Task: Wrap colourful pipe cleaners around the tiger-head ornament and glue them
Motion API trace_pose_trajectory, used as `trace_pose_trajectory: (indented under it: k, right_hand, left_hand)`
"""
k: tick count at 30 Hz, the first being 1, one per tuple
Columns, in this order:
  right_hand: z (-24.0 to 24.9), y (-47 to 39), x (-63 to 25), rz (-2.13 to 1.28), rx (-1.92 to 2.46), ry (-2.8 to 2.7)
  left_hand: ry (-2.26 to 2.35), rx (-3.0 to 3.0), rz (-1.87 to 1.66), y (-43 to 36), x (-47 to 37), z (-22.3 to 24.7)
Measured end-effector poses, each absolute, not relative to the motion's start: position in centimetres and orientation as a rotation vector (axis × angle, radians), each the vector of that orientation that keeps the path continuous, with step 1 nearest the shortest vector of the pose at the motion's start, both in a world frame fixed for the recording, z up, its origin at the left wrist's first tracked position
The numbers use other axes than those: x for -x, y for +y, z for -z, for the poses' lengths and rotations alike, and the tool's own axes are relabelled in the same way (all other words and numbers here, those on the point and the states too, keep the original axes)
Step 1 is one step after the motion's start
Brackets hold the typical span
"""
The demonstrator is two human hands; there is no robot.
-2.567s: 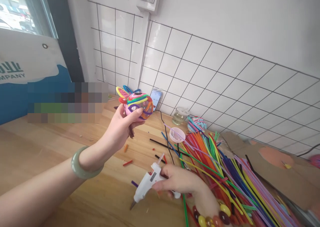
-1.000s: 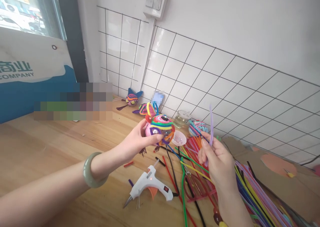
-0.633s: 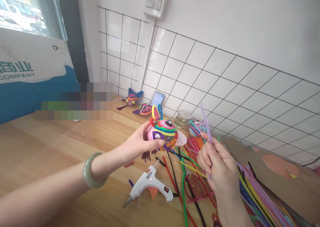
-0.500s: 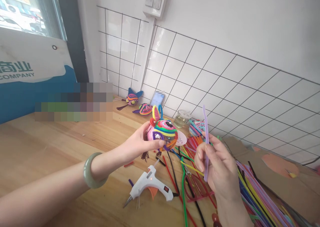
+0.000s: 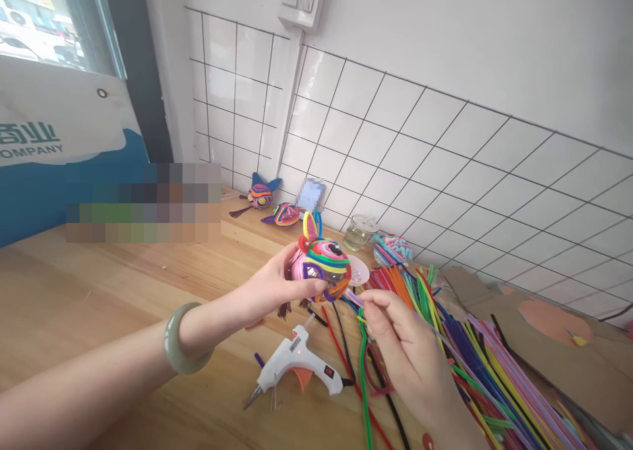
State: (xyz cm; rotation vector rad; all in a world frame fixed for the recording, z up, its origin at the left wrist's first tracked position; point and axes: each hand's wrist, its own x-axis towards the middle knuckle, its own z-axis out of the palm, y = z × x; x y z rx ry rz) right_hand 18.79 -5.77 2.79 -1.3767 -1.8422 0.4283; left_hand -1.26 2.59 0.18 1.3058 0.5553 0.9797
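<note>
My left hand [image 5: 281, 278] grips a round, clear ornament [image 5: 329, 255] covered in rainbow pipe cleaner bands, with upright ears, a dark eye and brown tassels below. My right hand [image 5: 400, 338] pinches a lilac pipe cleaner [image 5: 354, 297], its tip close to the ornament's lower right side; I cannot tell whether they touch. Most of the strip is hidden by the fingers. Below the ornament, a white hot glue gun [image 5: 297, 364] lies on the wooden table [image 5: 163, 397], its small light glowing. Red-handled scissors [image 5: 372, 371] are partly covered by my right hand.
Many coloured pipe cleaners [image 5: 499, 364] spread across the right side beside cardboard [image 5: 475, 291]. Near the wall stand a glass jar [image 5: 360, 232], a small white dish [image 5: 360, 270], a phone [image 5: 310, 194] and finished-looking ornaments [image 5: 260, 194]. A wire grid [image 5: 386, 140] covers the wall.
My right hand has turned and moved left and down, bringing the lilac pipe cleaner from upright to beside the ornament. My left hand has stayed nearly still, holding the ornament.
</note>
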Motion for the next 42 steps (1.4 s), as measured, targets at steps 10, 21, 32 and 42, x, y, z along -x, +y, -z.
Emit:
trace_pose_trajectory:
  k: [10, 21, 32, 42]
  right_hand:
    - [-2.0, -5.6, -17.2, -0.031, 1.154, -1.900]
    - [-2.3, -5.8, -16.6, -0.143, 1.187, -1.782]
    - [-2.1, -5.8, -16.5, -0.150, 1.190, -1.780]
    - [-1.9, -5.9, -16.5, -0.173, 1.244, -1.784]
  left_hand:
    - [0.520, -1.260, -0.934, 1.9, 0.7, 0.2]
    - [0.498, -1.271, -0.895, 1.3, 0.6, -0.3]
    - [0.446, -1.251, -0.891, 1.3, 0.6, -0.3]
    - [0.445, -1.242, -0.892, 1.4, 0.5, 0.3]
